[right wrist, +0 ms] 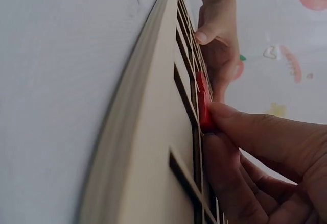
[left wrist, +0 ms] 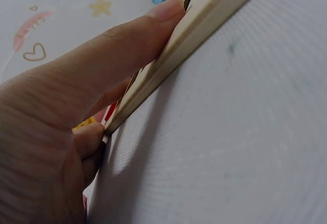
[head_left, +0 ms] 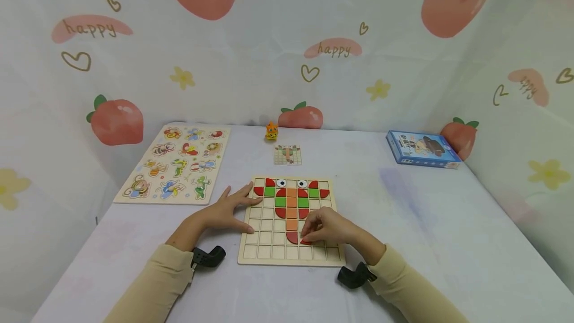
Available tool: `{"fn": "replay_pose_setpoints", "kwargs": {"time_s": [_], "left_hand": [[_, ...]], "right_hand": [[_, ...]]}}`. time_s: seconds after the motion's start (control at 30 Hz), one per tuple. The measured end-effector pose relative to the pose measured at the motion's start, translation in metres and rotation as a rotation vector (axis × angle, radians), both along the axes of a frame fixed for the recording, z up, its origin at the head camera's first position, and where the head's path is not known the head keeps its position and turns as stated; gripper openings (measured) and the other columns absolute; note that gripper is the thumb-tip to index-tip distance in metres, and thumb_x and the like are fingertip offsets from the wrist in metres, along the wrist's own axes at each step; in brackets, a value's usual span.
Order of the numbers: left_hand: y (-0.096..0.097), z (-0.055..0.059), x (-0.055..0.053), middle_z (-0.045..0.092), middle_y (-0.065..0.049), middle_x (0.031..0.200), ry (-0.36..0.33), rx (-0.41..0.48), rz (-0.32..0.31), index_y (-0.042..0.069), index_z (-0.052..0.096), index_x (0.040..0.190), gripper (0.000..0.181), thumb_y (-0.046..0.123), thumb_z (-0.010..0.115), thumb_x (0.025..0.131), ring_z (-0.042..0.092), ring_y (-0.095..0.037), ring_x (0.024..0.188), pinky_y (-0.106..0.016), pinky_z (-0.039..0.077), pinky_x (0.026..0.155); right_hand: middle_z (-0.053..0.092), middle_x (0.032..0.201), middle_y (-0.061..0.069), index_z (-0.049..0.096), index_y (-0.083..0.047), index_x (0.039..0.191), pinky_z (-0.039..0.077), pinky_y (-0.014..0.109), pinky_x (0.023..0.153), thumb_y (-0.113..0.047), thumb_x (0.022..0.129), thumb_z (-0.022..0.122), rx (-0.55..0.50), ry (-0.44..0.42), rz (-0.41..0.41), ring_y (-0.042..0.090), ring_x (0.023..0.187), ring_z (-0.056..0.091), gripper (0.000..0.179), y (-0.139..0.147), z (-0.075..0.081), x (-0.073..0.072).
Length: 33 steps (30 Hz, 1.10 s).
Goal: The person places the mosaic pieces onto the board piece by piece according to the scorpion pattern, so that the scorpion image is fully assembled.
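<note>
A square wooden grid board [head_left: 264, 252] lies on the table between both hands. Red quarter-round, green square and orange square pieces fill several of its upper and middle cells, with two eye pieces near the top. My right hand [head_left: 329, 226] pinches a small red piece [head_left: 306, 242] between thumb and forefinger, low on the grid, beside a placed red quarter-round [head_left: 292, 237]. The right wrist view shows the red piece [right wrist: 204, 106] at the fingertips, close against the grid. My left hand [head_left: 224, 212] rests spread on the board's left edge, thumb [left wrist: 168, 10] on its rim.
Behind the board lies a small pattern card [head_left: 288, 155], with an orange toy figure [head_left: 271, 131] just beyond it. A wooden insect puzzle [head_left: 179, 163] lies at the back left. At the back right is a blue box [head_left: 421, 148]. A printed cloth backdrop rises behind the table.
</note>
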<state>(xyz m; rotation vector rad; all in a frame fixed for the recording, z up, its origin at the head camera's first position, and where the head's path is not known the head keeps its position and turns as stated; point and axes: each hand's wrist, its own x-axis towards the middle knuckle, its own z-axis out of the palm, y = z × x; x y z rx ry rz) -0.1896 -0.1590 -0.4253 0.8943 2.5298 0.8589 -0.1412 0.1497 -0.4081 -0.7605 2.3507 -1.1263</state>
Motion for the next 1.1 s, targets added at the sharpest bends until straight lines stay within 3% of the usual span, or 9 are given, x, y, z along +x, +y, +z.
{"fn": "replay_pose_setpoints", "kwargs": {"time_s": [0.27,0.47,0.9,1.1], "left_hand": [[0.0,0.002,0.001,0.005,-0.012,0.158,-0.005,0.0,0.005,0.02,0.045,0.14,0.085,0.049,0.078,0.067,0.006,-0.031,0.146,-0.055,-0.013,0.113],[0.0,0.001,0.0,0.006,-0.012,0.158,0.003,0.005,0.002,0.021,0.045,0.14,0.085,0.049,0.078,0.067,0.006,-0.03,0.146,-0.056,-0.013,0.113],[0.002,0.001,0.001,0.006,-0.014,0.157,0.007,0.007,0.001,0.019,0.045,0.14,0.084,0.048,0.078,0.068,0.007,-0.033,0.145,-0.057,-0.012,0.113],[0.001,0.002,0.001,0.005,-0.014,0.157,0.0,0.002,0.004,0.018,0.044,0.14,0.084,0.048,0.077,0.069,0.006,-0.033,0.145,-0.057,-0.013,0.112]], "right_hand": [[0.065,0.081,-0.003,0.074,-0.008,0.08,0.051,0.017,0.067,-0.013,0.08,0.073,0.022,0.028,0.022,0.003,0.073,0.055,0.006,-0.002,0.005,0.002],[0.065,0.088,-0.002,0.074,-0.011,0.086,0.052,0.017,0.07,-0.01,0.081,0.071,0.036,0.013,-0.028,0.006,0.075,0.057,0.006,0.006,0.006,0.005],[0.066,0.095,0.01,0.071,-0.004,0.095,0.053,0.02,0.073,-0.017,0.081,0.072,-0.032,-0.058,-0.132,0.007,0.079,0.058,0.019,0.062,0.019,0.025],[0.066,0.094,0.014,0.07,-0.002,0.098,0.052,0.021,0.068,-0.017,0.081,0.072,-0.05,0.001,-0.213,0.004,0.075,0.058,0.023,0.095,0.022,0.038]]}}
